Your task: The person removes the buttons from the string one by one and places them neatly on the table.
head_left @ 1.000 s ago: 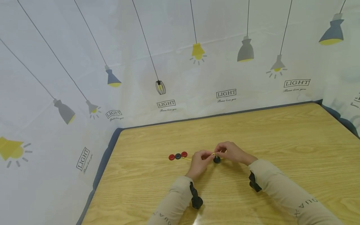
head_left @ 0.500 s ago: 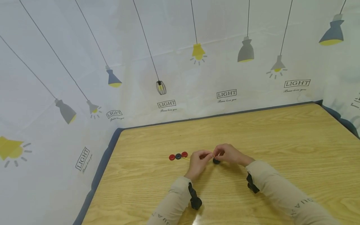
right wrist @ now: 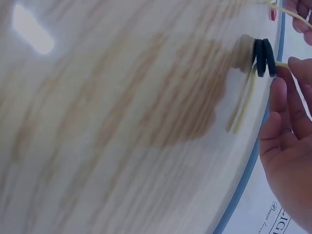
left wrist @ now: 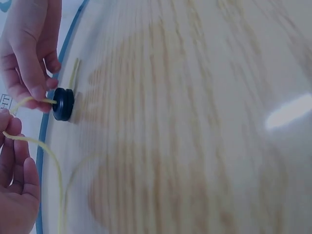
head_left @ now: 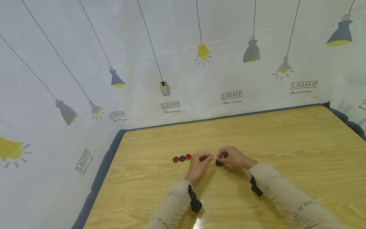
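A yellow cord runs through black buttons, two of which sit face to face in the right wrist view. Pinched between my left hand's thumb and forefinger is one stretch of the cord, to the left of the buttons. My right hand pinches the cord close against the button face. Short cord ends trail from the other side onto the table. A taut bit of cord spans the small gap between my fingertips in the head view, where the black buttons are partly hidden below the right fingers.
Left of my hands on the wooden table lie a red button, a dark button and another red button, side by side. A lamp-printed white sheet stands behind the table.
My left hand has drawn slightly left, away from the right, leaving a short stretch of cord between them. The right fingers have come down closer to the black buttons.
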### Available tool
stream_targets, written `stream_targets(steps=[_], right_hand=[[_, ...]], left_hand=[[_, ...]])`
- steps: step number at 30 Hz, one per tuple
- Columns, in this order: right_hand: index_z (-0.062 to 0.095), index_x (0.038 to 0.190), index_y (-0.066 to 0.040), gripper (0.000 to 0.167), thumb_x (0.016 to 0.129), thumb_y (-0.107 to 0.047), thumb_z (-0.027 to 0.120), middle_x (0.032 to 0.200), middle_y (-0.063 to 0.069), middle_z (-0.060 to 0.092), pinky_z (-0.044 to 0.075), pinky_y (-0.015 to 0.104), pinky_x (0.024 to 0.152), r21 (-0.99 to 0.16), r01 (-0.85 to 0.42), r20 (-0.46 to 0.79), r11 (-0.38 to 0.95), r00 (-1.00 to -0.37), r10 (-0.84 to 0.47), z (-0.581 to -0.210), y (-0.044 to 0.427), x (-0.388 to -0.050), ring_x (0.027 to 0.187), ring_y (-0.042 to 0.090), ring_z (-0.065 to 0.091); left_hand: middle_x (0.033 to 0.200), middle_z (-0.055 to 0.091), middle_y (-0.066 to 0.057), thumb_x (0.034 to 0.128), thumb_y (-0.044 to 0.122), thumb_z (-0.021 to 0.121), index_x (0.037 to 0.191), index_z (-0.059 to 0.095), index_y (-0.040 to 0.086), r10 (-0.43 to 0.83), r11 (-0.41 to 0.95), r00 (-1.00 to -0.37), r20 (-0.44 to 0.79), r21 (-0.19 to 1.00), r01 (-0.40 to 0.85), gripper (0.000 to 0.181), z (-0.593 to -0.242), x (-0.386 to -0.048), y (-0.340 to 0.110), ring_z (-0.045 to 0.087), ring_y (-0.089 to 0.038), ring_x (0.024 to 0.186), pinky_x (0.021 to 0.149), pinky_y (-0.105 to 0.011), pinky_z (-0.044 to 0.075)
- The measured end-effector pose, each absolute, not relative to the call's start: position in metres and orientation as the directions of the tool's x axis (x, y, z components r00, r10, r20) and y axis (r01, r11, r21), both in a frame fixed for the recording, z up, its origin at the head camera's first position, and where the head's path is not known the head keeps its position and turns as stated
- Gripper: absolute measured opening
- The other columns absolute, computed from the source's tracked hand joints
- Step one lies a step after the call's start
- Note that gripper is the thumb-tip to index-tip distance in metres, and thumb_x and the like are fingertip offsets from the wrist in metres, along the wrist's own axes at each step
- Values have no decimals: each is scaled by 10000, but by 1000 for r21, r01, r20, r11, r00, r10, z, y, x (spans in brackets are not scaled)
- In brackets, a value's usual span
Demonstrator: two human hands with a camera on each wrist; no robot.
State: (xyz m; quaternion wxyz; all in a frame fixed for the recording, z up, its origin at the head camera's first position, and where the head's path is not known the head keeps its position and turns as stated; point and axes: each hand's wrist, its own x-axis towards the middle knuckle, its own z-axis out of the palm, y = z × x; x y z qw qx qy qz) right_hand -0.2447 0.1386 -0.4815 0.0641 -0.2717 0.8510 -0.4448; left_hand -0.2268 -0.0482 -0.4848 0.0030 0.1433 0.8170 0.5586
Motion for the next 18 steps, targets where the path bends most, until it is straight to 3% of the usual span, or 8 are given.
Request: stream_targets(steps=[3, 10, 14, 18], right_hand=[[622, 827, -10, 65, 821, -74, 612, 743, -8, 597, 439, 262, 586, -805, -374, 113, 461, -859, -499, -480, 138, -244, 654, 136, 524], [598, 833, -1, 28, 809, -12, 609, 725, 9, 589, 440, 254, 577, -812, -379, 134, 444, -861, -491, -476, 136, -244, 647, 117, 525], [597, 818, -8, 41, 795, -18, 630, 728, 11, 597, 448, 252, 581, -809, -389, 145, 441, -858, -492, -477, 136, -245, 654, 113, 538], [624, 829, -18, 31, 812, -44, 622, 750, 27, 619, 455, 254, 592, -806, -400, 143, 438, -848, -511, -478, 136, -245, 663, 114, 553]], left_hand=[[848, 653, -26, 841, 184, 615, 918, 687, 43, 249, 351, -957, 148, 907, 232, 177, -487, -228, -53, 545, -52, 676, 583, -196, 447], [857, 649, -105, 833, 126, 619, 934, 671, -13, 313, 363, -945, 93, 908, 209, 180, -479, -224, -57, 586, -180, 740, 627, -219, 457], [871, 647, -14, 846, 265, 604, 991, 666, 48, 369, 352, -920, 131, 897, 268, 269, -489, -230, -59, 579, -74, 740, 640, -229, 475], [893, 648, -8, 851, 299, 590, 1010, 663, 57, 359, 340, -921, 152, 897, 281, 298, -486, -230, -55, 587, -80, 756, 652, -237, 480]])
